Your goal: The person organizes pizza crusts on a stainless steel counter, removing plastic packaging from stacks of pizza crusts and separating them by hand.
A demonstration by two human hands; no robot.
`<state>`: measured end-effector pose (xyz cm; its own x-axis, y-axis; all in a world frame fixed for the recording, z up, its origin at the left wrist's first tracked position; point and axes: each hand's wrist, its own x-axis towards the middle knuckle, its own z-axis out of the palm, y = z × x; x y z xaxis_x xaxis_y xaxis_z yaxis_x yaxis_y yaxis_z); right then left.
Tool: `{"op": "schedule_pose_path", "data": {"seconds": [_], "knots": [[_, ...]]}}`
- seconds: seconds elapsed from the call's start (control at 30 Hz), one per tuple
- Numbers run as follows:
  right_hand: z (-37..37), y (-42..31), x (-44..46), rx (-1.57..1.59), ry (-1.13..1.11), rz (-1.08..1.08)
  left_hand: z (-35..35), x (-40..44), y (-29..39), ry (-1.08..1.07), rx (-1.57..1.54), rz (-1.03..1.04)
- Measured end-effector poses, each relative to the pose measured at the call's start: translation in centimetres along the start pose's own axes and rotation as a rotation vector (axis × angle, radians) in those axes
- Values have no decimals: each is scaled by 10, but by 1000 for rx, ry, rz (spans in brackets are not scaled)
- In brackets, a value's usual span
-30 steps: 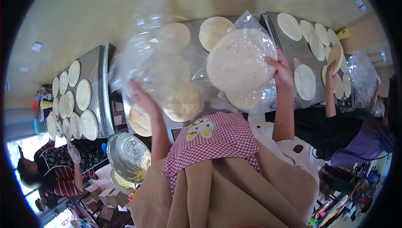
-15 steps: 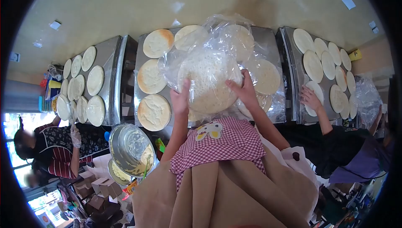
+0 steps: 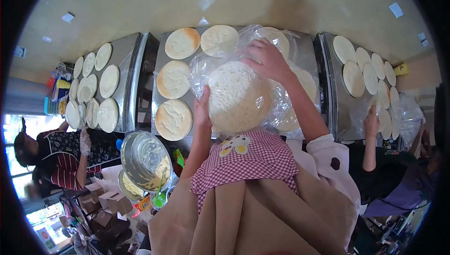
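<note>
A large round flatbread [image 3: 239, 98], pale and pitted with small holes, is held tilted in front of my apron. Clear plastic bag [image 3: 199, 65] film lies around it and spreads over the breads behind. At the bread's left edge, my left hand [image 3: 202, 109] is closed on it, thumb across the near face. My right hand [image 3: 269, 60] reaches over the upper right edge of the bread, its fingers curled on the crinkled bag film. Beneath lies a metal table [image 3: 157, 81] with more breads, among them a browned round bread [image 3: 173, 119].
To the left, a metal bowl [image 3: 140, 161] with creamy residue stands beside a smaller bowl of yellow filling [image 3: 129, 184]. Side tables hold several breads each. Co-workers stand left and right; one co-worker's hand [image 3: 371, 121] is over the right table.
My right hand has left the bread's right edge and moved up to its top, onto the bag film. My left hand stays at the left edge. The right co-worker's hand has shifted right.
</note>
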<state>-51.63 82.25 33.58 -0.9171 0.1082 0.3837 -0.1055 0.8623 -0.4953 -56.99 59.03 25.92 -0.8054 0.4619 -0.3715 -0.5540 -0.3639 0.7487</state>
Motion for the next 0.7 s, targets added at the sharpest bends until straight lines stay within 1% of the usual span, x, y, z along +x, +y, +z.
{"op": "schedule_pose_path", "data": {"seconds": [0.07,0.2,0.4,0.5,0.6,0.7], "knots": [[4,9,1,-9,-38,26,-8,0,-1,-30,-29,-9],[5,10,1,-35,-86,65,-20,7,-8,-23,-81,-18],[10,18,-5,42,-67,93,-28,16,-12,6,-110,-81],[1,13,-8,173,-128,227,-33,21,-15,-29,-125,-105],[2,23,-9,163,-202,181,-34,25,-16,-60,-127,-138],[-5,29,-12,160,-91,-19,-35,32,-16,-106,-159,-211]]}}
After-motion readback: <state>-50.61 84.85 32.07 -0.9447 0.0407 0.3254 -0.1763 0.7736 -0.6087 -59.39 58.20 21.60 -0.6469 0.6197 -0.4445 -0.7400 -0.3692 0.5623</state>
